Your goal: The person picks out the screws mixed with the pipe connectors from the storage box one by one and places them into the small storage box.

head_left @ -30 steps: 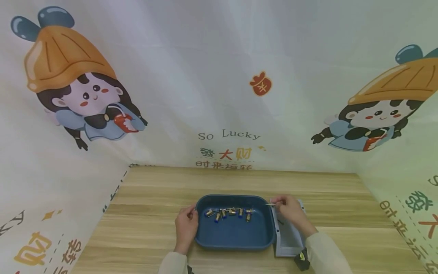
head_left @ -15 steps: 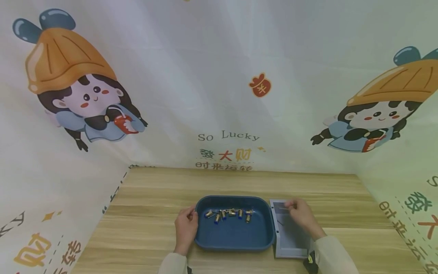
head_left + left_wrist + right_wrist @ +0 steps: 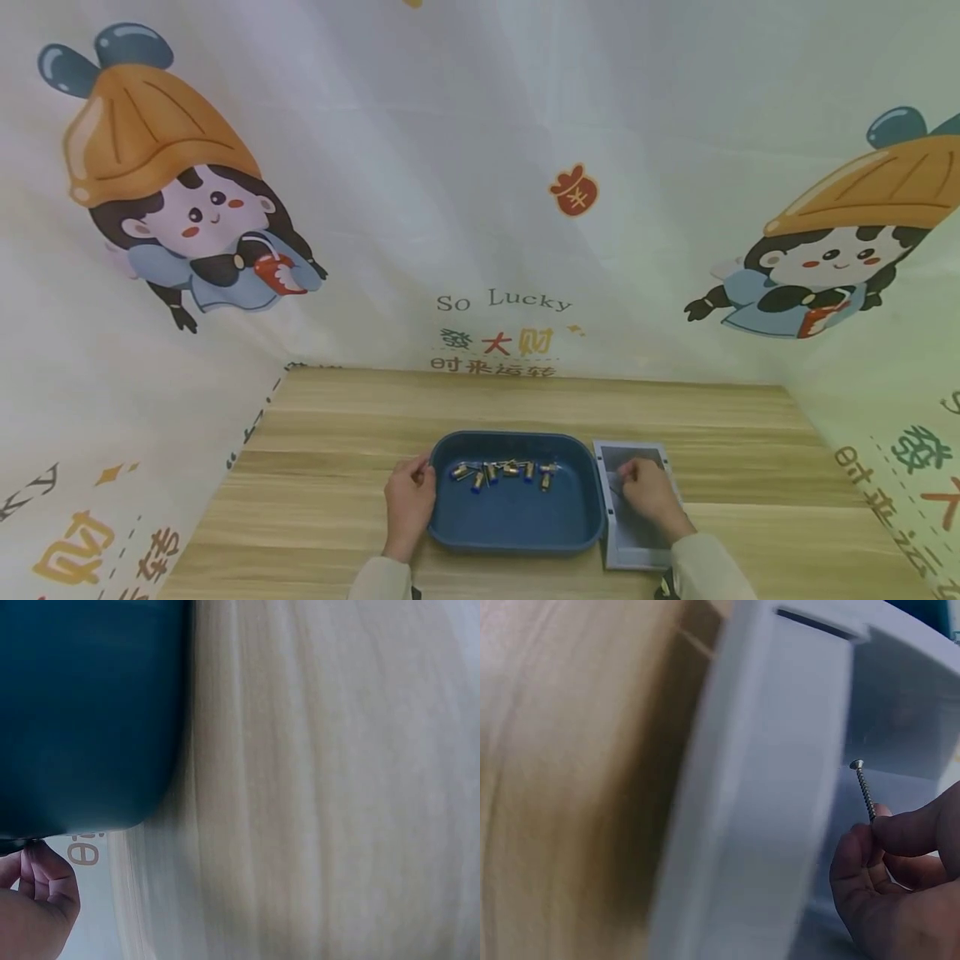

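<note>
The right fingers [image 3: 911, 831] hide one end of the screw [image 3: 865, 791]; the grey tray [image 3: 780, 750], cut off, seems blurred.

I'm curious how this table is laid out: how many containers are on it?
2: the blue tray, its rim held by the left hand, and the grey bin to its right, by the right hand.

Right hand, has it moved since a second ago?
Yes; against the blue bin, the right hand has moved rightward and lower in the head view.
</note>
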Tool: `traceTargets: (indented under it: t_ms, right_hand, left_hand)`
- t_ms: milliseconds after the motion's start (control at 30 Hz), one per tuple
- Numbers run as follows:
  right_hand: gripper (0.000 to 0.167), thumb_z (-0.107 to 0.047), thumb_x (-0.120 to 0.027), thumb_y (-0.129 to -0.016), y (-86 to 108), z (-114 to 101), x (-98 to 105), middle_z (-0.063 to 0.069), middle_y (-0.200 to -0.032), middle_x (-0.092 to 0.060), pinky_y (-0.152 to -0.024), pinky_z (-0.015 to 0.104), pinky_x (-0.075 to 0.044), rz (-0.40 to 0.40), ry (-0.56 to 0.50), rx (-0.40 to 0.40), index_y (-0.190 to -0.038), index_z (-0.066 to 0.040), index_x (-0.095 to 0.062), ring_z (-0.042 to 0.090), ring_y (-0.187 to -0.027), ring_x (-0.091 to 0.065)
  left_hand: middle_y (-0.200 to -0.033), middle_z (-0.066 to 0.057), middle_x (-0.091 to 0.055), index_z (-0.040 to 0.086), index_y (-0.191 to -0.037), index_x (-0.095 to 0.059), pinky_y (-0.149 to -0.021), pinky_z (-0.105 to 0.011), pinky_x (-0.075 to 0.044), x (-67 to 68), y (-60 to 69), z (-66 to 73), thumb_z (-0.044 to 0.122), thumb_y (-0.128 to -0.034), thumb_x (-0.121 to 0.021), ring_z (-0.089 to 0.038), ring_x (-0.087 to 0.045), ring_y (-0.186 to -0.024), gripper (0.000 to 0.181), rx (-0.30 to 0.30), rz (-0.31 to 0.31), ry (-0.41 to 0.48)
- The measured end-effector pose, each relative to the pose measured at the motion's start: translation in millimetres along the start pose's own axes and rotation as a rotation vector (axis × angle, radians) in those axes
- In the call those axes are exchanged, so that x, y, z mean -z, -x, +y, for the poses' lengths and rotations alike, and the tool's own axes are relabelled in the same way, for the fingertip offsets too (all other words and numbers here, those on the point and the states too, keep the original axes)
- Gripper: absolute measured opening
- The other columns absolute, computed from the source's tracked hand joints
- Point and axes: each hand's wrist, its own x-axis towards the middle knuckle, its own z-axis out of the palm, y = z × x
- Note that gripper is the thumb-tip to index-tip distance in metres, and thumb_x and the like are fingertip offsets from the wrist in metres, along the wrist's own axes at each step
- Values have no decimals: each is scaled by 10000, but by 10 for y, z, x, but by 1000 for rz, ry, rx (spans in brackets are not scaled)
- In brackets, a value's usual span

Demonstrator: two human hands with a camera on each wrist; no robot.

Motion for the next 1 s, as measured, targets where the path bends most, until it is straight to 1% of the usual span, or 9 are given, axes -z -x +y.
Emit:
traceTargets:
  t_ms: [100,233,400,533,567,733,867,1000]
  right_hand:
    - [135,36,-495,-758,18,56,-66,132,-754,-638,-594,327,-456,-4,20,-24,-808,60,-618,216,-670,-562]
    - [138,31,-490,-753,23,120,-129,121,-748,-635,-589,328,-452,-3,29,-36,-797,48,-619,214,-668,-559]
    - [150,47,-485,-744,32,130,-168,119,-737,-633,-580,321,-456,-16,20,-46,-798,57,-625,205,-657,-555]
    - [139,59,-498,-742,43,111,-180,126,-730,-636,-574,323,-458,-20,27,-45,-791,63,-627,203,-648,-554]
    - [134,59,-501,-743,45,107,-179,125,-727,-636,-575,325,-459,-18,34,-41,-788,62,-628,202,-646,-554]
    - [91,34,-536,-769,7,107,-155,116,-697,-626,-561,330,-456,30,53,1,-765,50,-626,201,-624,-553]
    - [85,36,-538,-755,-70,110,-113,121,-708,-632,-575,330,-463,75,42,58,-775,39,-621,204,-629,-563]
    - [118,27,-525,-782,-101,-1,-21,140,-747,-652,-574,331,-470,75,27,61,-836,45,-627,201,-634,-572]
  left_hand:
    - [-848,-146,-620,-99,-1051,-672,-602,-184,-444,-5,8,-4,-40,-843,-598,-168,-546,-749,229,-17,2,5]
    - [-842,-147,-624,-106,-1050,-671,-599,-185,-444,-3,14,-9,-49,-837,-602,-165,-548,-739,231,-36,16,4]
    - [-850,-145,-630,-90,-1044,-680,-612,-198,-448,9,7,-12,-39,-843,-603,-172,-556,-746,222,-39,22,-9]
    - [-853,-143,-630,-81,-1046,-684,-623,-203,-447,11,-2,-14,-24,-847,-601,-178,-559,-753,222,-30,16,-13]
    - [-849,-145,-630,-85,-1041,-683,-619,-207,-449,9,-3,-14,-28,-844,-601,-181,-561,-750,221,-36,17,-16]
    - [-851,-149,-631,-85,-1042,-683,-612,-201,-447,4,-9,-18,-25,-845,-602,-184,-556,-748,221,-23,14,-16]
    - [-849,-147,-629,-84,-1046,-682,-606,-197,-444,8,-7,-17,-19,-849,-601,-182,-553,-748,222,-12,8,-16]
    - [-849,-148,-631,-85,-1041,-684,-608,-198,-447,11,-5,-16,-19,-847,-604,-184,-559,-749,219,-18,9,-16]
